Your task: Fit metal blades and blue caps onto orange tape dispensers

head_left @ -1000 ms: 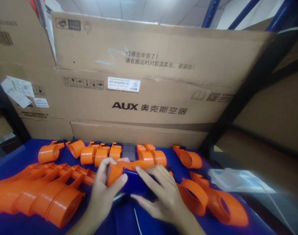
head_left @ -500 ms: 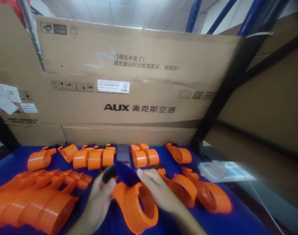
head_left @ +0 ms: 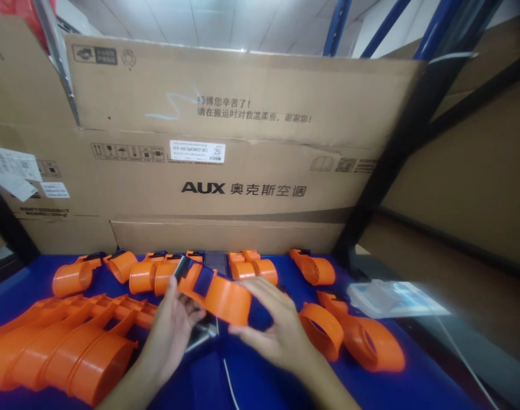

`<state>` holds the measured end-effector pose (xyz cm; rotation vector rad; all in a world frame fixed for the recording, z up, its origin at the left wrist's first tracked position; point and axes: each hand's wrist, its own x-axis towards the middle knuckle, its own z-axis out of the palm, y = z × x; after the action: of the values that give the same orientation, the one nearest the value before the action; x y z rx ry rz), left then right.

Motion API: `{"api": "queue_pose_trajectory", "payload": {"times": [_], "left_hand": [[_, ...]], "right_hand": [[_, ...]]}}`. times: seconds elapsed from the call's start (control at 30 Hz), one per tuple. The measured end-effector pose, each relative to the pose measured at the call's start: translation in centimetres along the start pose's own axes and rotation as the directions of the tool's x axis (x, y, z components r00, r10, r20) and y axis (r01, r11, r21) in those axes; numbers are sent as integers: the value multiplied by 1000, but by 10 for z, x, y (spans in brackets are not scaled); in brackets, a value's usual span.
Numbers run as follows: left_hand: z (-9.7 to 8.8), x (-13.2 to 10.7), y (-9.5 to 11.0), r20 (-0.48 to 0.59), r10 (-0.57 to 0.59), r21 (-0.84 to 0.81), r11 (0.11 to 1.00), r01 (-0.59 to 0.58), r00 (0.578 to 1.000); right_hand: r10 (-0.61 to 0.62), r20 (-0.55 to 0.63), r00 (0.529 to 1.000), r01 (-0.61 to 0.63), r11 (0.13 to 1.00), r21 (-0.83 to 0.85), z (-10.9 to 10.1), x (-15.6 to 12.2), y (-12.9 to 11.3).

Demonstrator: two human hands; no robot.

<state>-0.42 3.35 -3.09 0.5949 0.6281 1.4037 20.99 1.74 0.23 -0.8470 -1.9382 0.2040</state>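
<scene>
Both hands hold one orange plastic tape dispenser (head_left: 219,293) above the blue table (head_left: 268,384). My left hand (head_left: 170,333) grips its narrow handle end, where a dark metal blade piece shows at the tip. My right hand (head_left: 275,327) wraps under and around the round ring end, fingers curled on it. The piece lies tilted, handle up to the left. A small grey metal part (head_left: 200,336) lies on the table just below my left hand.
A nested stack of orange dispenser shells (head_left: 64,341) lies at the left. A row of finished orange dispensers (head_left: 166,273) lines the back edge. More shells (head_left: 358,339) rest at the right beside a clear plastic bag (head_left: 396,299). Cardboard boxes (head_left: 243,148) wall off the back.
The dispenser was turned from ring-opening-up to lying on its side and lifted slightly toward the back. Both hands shifted their grip around it. The camera view stayed almost still.
</scene>
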Motion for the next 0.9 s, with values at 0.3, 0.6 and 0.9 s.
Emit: {"api": "queue_pose_trajectory", "payload": {"times": [0.3, 0.6, 0.9], "left_hand": [[-1, -4, 3, 81, 3, 91, 996, -11, 997], [1, -7, 3, 110, 8, 114, 993, -20, 994], [-1, -3, -3, 71, -15, 228, 974, -2, 997]], "right_hand": [[509, -449, 735, -544, 837, 59, -54, 11, 34], [653, -361, 666, -712, 413, -568, -91, 6, 68], [681, -312, 663, -667, 349, -658, -84, 2, 81]]}}
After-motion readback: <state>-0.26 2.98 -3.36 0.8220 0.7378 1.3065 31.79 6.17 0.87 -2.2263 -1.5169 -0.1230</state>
